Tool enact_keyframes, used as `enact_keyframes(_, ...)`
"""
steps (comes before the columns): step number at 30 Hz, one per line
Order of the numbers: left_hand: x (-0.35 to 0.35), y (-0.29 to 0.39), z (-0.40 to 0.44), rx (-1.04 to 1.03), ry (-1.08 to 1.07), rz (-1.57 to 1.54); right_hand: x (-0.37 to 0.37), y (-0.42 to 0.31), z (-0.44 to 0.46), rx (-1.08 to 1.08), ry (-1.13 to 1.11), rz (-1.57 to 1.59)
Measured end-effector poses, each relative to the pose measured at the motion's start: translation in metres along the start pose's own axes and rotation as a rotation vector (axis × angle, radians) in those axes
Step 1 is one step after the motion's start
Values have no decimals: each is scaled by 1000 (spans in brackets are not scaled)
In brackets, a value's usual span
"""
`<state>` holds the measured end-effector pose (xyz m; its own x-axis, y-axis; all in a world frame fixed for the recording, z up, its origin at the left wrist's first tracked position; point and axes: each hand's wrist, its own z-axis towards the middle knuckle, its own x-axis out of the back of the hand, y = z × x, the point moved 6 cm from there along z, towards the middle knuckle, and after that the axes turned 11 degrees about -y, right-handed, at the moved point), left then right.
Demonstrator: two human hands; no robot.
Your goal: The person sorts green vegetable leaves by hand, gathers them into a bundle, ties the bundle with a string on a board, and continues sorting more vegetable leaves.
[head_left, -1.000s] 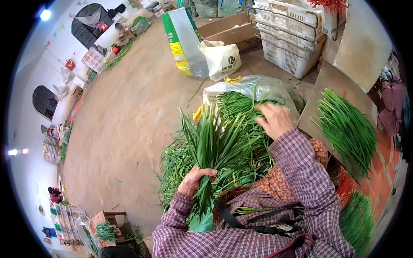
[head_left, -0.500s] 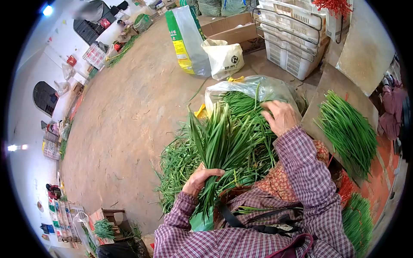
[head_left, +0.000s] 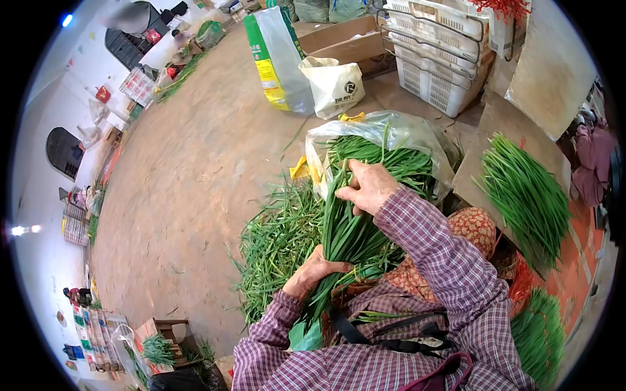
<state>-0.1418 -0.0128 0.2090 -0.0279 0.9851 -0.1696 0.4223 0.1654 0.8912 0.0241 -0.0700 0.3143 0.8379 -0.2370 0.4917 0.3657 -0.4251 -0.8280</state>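
A bunch of long green leafy stalks (head_left: pixel 347 229) is held upright over my lap. My left hand (head_left: pixel 314 272) wraps round its lower part. At its upper end my right hand (head_left: pixel 367 187) is closed on the stalks, thumb and fingers bent. Behind the bunch, an open clear plastic bag (head_left: pixel 414 133) holds more green stalks. Loose green leaves (head_left: pixel 277 244) lie heaped on the floor left of the bunch. A neat pile of green stalks (head_left: pixel 525 195) rests on a board (head_left: pixel 486 140) to the right.
Stacked white crates (head_left: pixel 430 81), a cardboard box (head_left: pixel 345 40), a cream bag (head_left: pixel 332 88) and a green-and-white sack (head_left: pixel 274 65) stand ahead. Tied green bundles (head_left: pixel 540 335) lie at the lower right. Other people (head_left: pixel 186 45) sit far off at the left.
My right hand has moved left and down from above the bag and taken hold of the top of the bunch. My left hand still holds the bunch, slightly further right.
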Motion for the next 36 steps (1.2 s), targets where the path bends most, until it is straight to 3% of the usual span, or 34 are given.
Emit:
enact_keyframes(3,2,-5,3,-35,-37,20,4,5,1,95,60,-67)
enact_keyframes(4,0,-1,-1,-27,-17,14,11,-2,-5,236,210,-179)
enact_keyframes(7,-3,1,-8,37,-32,-79,34,4,0,262,411,-392)
enact_keyframes(8,2,-8,-5,-49,17,-85,48,5,-3,188,454,-401)
enact_keyframes(10,11,-19,-13,-4,72,-136,81,2,-26,284,687,-493)
enact_keyframes(12,16,-23,-19,21,82,-220,105,8,-49,302,723,-272)
enact_keyframes(14,19,-30,-23,42,96,-308,105,13,-71,171,578,-219)
enact_keyframes(16,25,-35,-20,-52,81,-381,91,33,-80,125,489,-304)
enact_keyframes(18,27,-36,-18,-95,57,-332,73,47,-88,360,689,-459)
enact_keyframes(20,25,-34,-15,-135,22,-382,58,53,-88,264,566,-234)
enact_keyframes(22,24,-35,-14,-132,34,-358,41,49,-79,101,451,-327)
enact_keyframes(24,23,-34,-14,-134,45,-332,26,42,-70,75,436,-546)
enact_keyframes(29,21,-32,-19,-149,13,-433,3,57,-43,131,379,-517)
enact_keyframes(34,23,-36,-23,-125,11,-440,25,67,-42,101,487,-412)
enact_keyframes(36,20,-31,-27,-119,44,-377,48,73,-48,205,719,-531)
